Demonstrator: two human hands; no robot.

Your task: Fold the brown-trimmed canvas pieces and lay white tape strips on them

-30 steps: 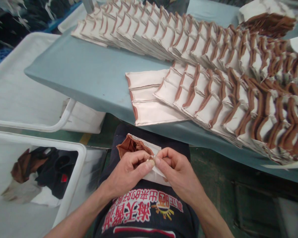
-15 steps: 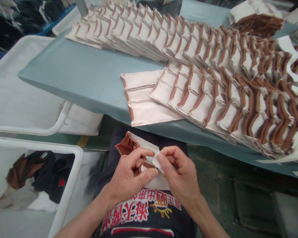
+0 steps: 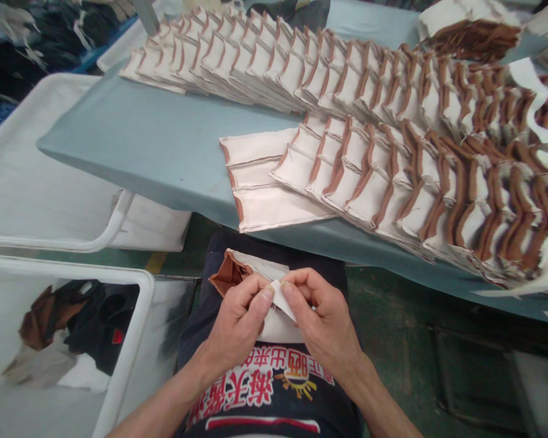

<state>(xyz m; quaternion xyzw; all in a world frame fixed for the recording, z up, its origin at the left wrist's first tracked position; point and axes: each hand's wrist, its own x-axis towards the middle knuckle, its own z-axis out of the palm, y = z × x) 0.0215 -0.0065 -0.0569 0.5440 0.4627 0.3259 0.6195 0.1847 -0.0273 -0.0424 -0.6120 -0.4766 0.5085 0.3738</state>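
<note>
In my lap lies a small cream fabric piece with a brown lining (image 3: 237,272). My left hand (image 3: 237,325) pinches its near edge between thumb and fingers. My right hand (image 3: 319,322) pinches the same edge right beside it, fingertips almost touching. Both hands are closed on the cloth. On the blue-grey padded board (image 3: 155,146) in front of me lie two long overlapping rows of the same cream and brown pieces (image 3: 383,182), with the nearest flat pieces (image 3: 269,207) at the board's front edge.
A white bin (image 3: 128,359) at the lower left holds dark and brown cloth scraps (image 3: 73,322). Another white tray (image 3: 36,176) stands beyond it on the left. A heap of brown and cream pieces (image 3: 470,30) sits at the far right of the board.
My fingers have worked along the edge of the piece, folding its white corner up between both thumbs. The piece has shifted slightly in my lap.
</note>
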